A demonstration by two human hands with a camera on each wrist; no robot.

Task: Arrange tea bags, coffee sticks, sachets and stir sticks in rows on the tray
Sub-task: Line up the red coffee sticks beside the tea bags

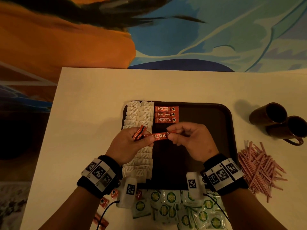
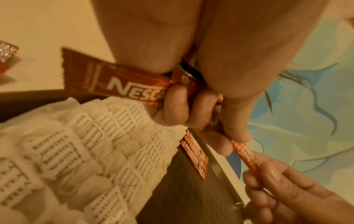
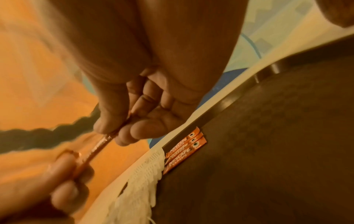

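Observation:
A dark brown tray (image 1: 207, 130) lies mid-table. White tea bags (image 1: 141, 113) fill two columns along its left side. Beside them three red coffee sticks (image 1: 166, 114) lie stacked in a row at the tray's far end. My left hand (image 1: 146, 138) grips a small bundle of coffee sticks (image 1: 139, 132) and also pinches the left end of a single coffee stick (image 1: 159, 136). My right hand (image 1: 171, 135) pinches that stick's right end, just above the tray. The left wrist view shows the bundle (image 2: 118, 84) and the shared stick (image 2: 243, 153). The right wrist view shows that stick (image 3: 99, 145) between thumb and fingers.
Two dark mugs (image 1: 279, 120) lie on their sides at the right. A pile of pink stir sticks (image 1: 259, 168) sits right of the tray. Green sachets (image 1: 182, 209) are heaped at the near edge, with loose coffee sticks (image 1: 106, 201) at the near left.

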